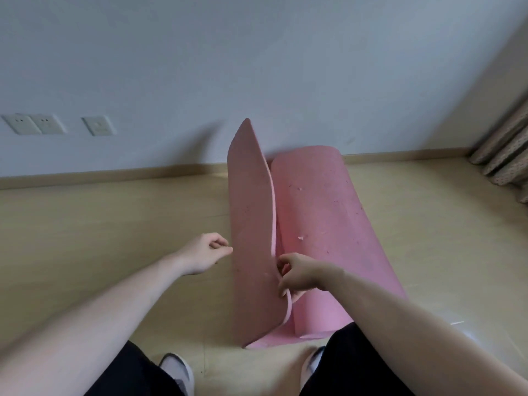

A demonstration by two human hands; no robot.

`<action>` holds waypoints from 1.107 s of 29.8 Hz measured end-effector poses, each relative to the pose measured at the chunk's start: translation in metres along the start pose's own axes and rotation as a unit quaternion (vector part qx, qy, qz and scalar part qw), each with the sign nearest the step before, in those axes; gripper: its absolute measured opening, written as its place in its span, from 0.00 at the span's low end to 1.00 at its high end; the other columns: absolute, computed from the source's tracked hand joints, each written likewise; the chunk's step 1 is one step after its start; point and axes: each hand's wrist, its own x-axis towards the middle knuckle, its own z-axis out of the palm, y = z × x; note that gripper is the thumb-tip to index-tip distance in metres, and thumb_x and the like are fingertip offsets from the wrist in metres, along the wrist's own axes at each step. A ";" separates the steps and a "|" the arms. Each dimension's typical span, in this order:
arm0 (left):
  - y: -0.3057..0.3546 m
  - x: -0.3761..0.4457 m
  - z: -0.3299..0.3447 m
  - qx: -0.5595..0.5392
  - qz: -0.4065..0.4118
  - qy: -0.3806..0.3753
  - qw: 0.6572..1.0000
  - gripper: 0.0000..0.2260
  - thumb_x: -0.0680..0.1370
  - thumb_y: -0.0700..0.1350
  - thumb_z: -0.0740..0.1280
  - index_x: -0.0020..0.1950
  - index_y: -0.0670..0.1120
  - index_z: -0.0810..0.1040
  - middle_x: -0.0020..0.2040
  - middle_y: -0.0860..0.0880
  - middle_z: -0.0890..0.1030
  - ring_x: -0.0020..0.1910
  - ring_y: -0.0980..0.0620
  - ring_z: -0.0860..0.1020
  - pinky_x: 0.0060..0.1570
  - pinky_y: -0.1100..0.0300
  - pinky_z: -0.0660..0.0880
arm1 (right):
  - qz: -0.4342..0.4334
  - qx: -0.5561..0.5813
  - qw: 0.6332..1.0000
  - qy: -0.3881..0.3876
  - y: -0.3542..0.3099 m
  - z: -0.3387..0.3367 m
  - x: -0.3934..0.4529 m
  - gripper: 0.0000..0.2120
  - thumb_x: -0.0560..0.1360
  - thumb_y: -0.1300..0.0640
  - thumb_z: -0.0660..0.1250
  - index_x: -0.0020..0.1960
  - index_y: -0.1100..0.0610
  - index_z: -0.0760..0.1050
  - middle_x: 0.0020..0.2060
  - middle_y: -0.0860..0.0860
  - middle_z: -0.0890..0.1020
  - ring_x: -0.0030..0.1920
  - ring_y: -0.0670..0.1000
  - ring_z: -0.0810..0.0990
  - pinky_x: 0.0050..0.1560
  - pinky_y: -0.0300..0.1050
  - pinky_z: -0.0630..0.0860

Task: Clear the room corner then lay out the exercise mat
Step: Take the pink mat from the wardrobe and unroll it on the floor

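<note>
Pink exercise mat lies on the wood floor, running from between the person's feet toward the wall. Its left long edge is lifted and stands up as a tall flap; the rest lies flat, curling up a bit at the far end against the skirting. Surface is scuffed, with small flakes on it.

Right hand grips the flap's upper edge near the person, fingers curled over it, thumb side toward the camera: grip pinching the mat edge. Left hand sits just beside the outer face of the flap, fingers curled in, thumb tip at or almost at the mat; cannot tell whether it touches, and nothing is visibly held in it.

Both forearms bare. Dark trousers and light shoes at the bottom of the view, left shoe well clear of the mat, right shoe just beside its near end.

Three wall sockets low on the left. Patterned curtain hangs at the right corner, reaching the floor.
</note>
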 end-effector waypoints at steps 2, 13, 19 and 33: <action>0.000 -0.006 0.000 -0.041 -0.015 -0.004 0.999 0.14 0.77 0.60 0.70 0.54 0.52 0.82 0.53 0.48 0.82 0.48 0.46 0.85 0.39 0.58 0.76 | -0.015 -0.001 1.000 -0.009 -0.011 0.011 0.009 0.19 0.68 0.70 0.74 0.56 0.60 0.75 0.53 0.57 0.79 0.45 0.60 0.87 0.45 0.56 0.86; -0.024 -0.015 -0.033 -0.048 -0.129 0.046 0.989 0.29 0.76 0.72 0.59 0.55 0.47 0.78 0.49 0.51 0.84 0.39 0.50 0.86 0.45 0.47 0.85 | -0.073 -0.057 0.996 -0.013 -0.062 0.066 0.052 0.21 0.68 0.62 0.75 0.59 0.55 0.76 0.53 0.53 0.83 0.51 0.54 0.85 0.51 0.53 0.85; -0.054 -0.006 -0.046 -0.038 -0.191 0.062 0.979 0.34 0.75 0.74 0.59 0.62 0.45 0.76 0.46 0.50 0.86 0.36 0.52 0.87 0.38 0.52 0.84 | -0.078 -0.050 0.995 -0.047 -0.078 0.088 0.063 0.20 0.72 0.64 0.74 0.62 0.57 0.75 0.55 0.55 0.83 0.47 0.54 0.85 0.46 0.49 0.85; -0.110 0.008 -0.059 0.028 -0.269 0.047 0.962 0.09 0.77 0.40 0.64 0.52 0.39 0.82 0.46 0.43 0.85 0.40 0.46 0.86 0.39 0.49 0.85 | 0.012 -0.092 0.991 -0.094 -0.049 0.077 0.093 0.16 0.78 0.59 0.70 0.65 0.58 0.75 0.44 0.53 0.84 0.42 0.53 0.86 0.49 0.56 0.85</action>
